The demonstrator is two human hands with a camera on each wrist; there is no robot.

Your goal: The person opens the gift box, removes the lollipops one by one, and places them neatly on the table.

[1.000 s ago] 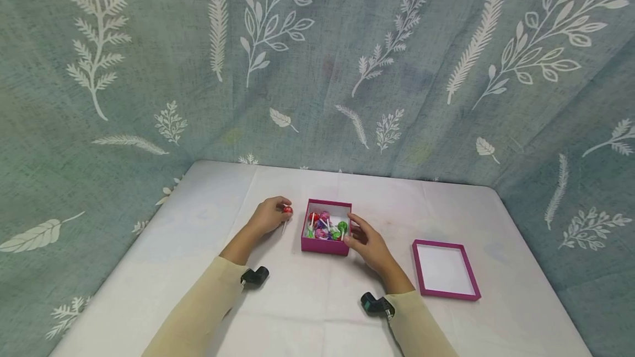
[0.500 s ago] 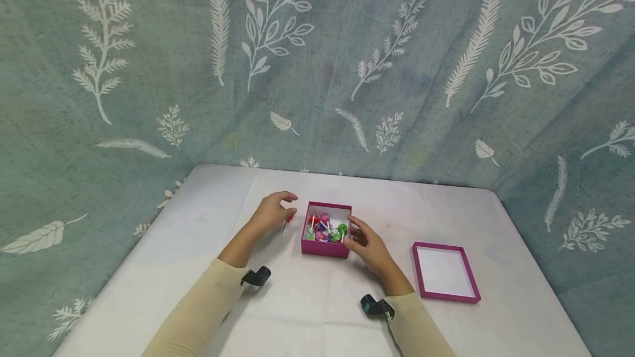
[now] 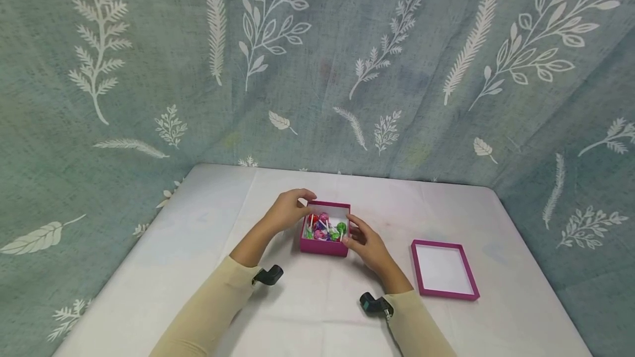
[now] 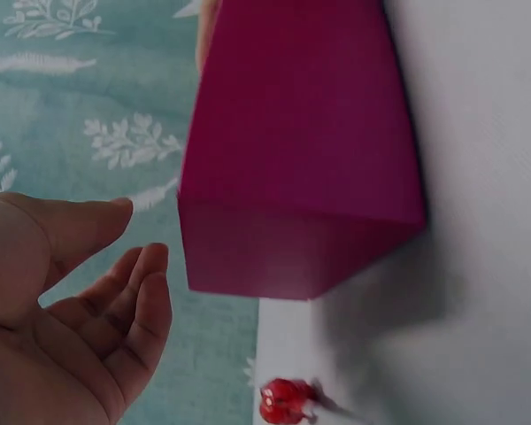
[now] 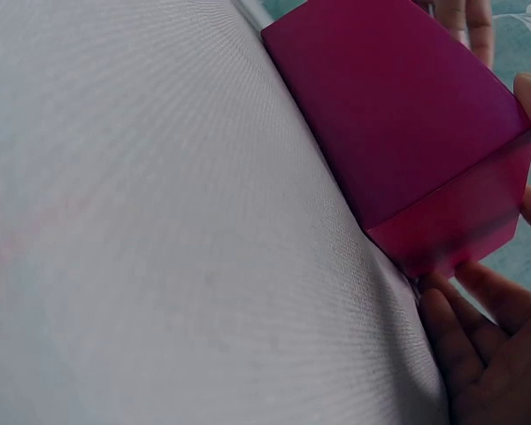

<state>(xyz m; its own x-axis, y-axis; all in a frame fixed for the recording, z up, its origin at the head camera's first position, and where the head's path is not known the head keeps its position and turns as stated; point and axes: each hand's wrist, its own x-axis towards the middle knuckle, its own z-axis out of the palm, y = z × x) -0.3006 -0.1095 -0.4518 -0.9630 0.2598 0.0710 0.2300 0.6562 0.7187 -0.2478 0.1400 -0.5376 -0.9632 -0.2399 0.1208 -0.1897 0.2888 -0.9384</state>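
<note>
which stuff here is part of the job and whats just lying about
Likely part of the job:
magenta box, held by the right hand
lollipops inside it
loose red lollipop outside it
matching lid, lying apart

Just around:
white table
leaf-print backdrop
black wrist devices

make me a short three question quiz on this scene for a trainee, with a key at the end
1. True or false: the lid lies apart from the box.
2. In the left wrist view, what colour is the lollipop outside the box? a) green b) red c) yellow
3. Fill in the blank: the ____ hand grips the box.

Key
1. True
2. b) red
3. right; the right hand grips it, while the left hand holds nothing.
</note>
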